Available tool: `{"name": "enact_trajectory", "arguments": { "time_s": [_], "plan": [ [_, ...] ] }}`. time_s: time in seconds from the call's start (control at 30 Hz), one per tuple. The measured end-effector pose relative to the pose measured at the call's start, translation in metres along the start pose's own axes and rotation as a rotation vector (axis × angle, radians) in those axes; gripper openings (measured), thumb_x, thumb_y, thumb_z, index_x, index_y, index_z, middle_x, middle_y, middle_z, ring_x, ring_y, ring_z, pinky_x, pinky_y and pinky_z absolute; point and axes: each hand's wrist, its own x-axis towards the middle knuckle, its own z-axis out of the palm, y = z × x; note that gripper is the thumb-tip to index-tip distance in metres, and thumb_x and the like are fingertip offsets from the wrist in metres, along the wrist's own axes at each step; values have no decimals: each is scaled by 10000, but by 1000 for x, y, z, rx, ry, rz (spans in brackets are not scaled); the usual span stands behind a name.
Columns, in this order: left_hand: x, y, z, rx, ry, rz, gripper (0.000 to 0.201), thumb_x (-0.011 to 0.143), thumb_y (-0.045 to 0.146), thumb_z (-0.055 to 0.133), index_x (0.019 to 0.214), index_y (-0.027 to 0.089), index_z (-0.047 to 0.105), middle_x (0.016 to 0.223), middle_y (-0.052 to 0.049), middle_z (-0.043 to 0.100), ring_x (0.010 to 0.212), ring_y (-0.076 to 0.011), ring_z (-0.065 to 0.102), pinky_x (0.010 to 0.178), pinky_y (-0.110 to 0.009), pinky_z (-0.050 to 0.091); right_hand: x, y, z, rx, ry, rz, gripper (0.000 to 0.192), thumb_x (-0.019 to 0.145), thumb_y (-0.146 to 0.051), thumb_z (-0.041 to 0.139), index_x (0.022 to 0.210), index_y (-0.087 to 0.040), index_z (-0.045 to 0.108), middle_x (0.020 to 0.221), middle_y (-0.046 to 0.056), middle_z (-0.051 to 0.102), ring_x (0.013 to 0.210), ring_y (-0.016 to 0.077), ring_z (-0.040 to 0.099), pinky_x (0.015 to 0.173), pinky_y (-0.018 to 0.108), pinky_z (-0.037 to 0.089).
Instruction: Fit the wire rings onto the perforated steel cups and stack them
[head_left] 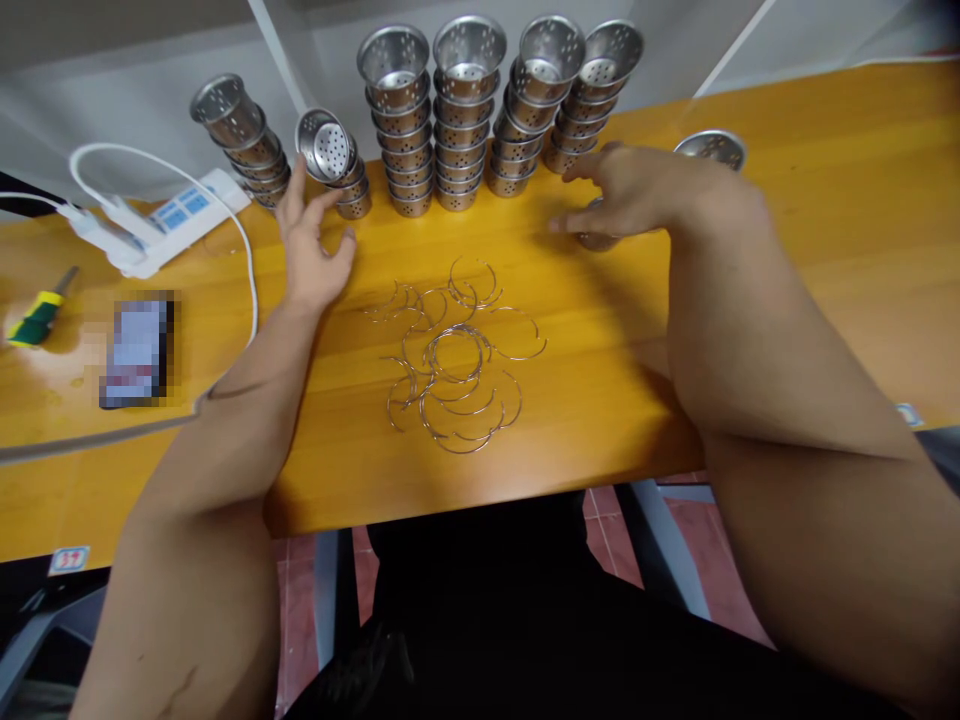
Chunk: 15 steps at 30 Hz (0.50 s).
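My left hand [313,245] is at a short stack of perforated metal cups [352,190], its fingers spread apart. Its fingertips reach the tilted top cup [324,148]; whether they press on it I cannot tell. On the right, my right hand [619,190] hangs over a single metal cup [598,241] on the table, thumb and fingers apart and slightly blurred. The hand covers most of that cup. Between my arms lies a loose spread of thin curved wires [457,355], some overlapping in rings.
Taller cup stacks [459,140] line the back by the wall, with a leaning stack [240,135] at left. Another cup [712,148] stands beyond my right wrist. A power strip [180,220] with white cables, a screwdriver [37,318] and a pixelated phone [136,350] lie left.
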Motion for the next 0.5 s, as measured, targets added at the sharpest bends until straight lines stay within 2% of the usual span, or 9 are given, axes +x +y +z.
{"name": "enact_trajectory", "arguments": {
  "time_s": [0.03, 0.1, 0.17, 0.2, 0.27, 0.33, 0.43, 0.5],
  "plan": [
    [-1, 1, 4, -4, -29, -6, 800, 1032, 978, 861, 1445, 307, 721, 1725, 14, 706, 1829, -330, 208, 1529, -701, 72, -2, -5, 0, 21, -5, -21, 812, 1277, -399, 828, 1949, -73, 509, 1242, 261, 942, 1284, 366, 907, 1121, 488, 658],
    [-3, -2, 9, -18, -78, -14, 741, 970, 876, 960, 1422, 327, 754, 1605, -21, 778, 1836, -366, 150, 1496, -746, 52, -1, -8, 3, 25, -2, -86, 808, 1252, -402, 869, 1914, -43, 575, 1566, 333, 854, 1504, 391, 845, 1272, 484, 636],
    [-2, -11, 13, -7, -90, -23, 725, 908, 816, 986, 1422, 346, 785, 1594, -36, 790, 1844, -394, 133, 1483, -772, 64, 5, -6, 9, 14, -5, -168, 786, 1234, -381, 896, 1876, -18, 628, 1843, 345, 666, 1686, 413, 731, 1402, 479, 568],
    [-2, -17, 15, 5, -94, -33, 759, 867, 811, 993, 1436, 350, 795, 1642, -35, 772, 1840, -407, 146, 1485, -775, 68, 8, -4, 12, 6, -17, -207, 755, 1232, -362, 899, 1857, -18, 654, 1881, 338, 630, 1697, 412, 721, 1421, 480, 552],
    [-1, -25, 18, 32, -104, -69, 895, 768, 831, 1020, 1483, 339, 803, 1768, -28, 697, 1808, -425, 195, 1498, -767, 58, 13, 0, 17, 0, -43, -257, 657, 1244, -319, 878, 1815, -39, 710, 1853, 321, 667, 1622, 382, 778, 1391, 468, 567],
    [-1, -22, 19, 33, -117, -103, 995, 734, 857, 1033, 1523, 303, 787, 1798, -41, 655, 1769, -416, 229, 1500, -760, 33, 17, 3, 19, -5, -42, -273, 614, 1258, -302, 852, 1801, -45, 726, 1825, 316, 696, 1568, 372, 811, 1359, 456, 588],
    [-1, 3, 18, -37, -110, -132, 848, 851, 846, 1004, 1447, 282, 790, 1596, -81, 728, 1772, -374, 227, 1490, -738, 47, 18, 3, 20, -15, -24, -259, 678, 1280, -360, 797, 1854, -25, 661, 1839, 315, 683, 1616, 443, 771, 1376, 504, 601],
    [-1, 18, 16, -69, -90, -118, 740, 870, 794, 1017, 1365, 288, 801, 1513, -80, 749, 1785, -364, 220, 1497, -725, 55, 18, 2, 20, -21, -21, -260, 722, 1283, -395, 772, 1881, -20, 624, 1849, 305, 678, 1643, 477, 742, 1397, 543, 595]
  ]
}}
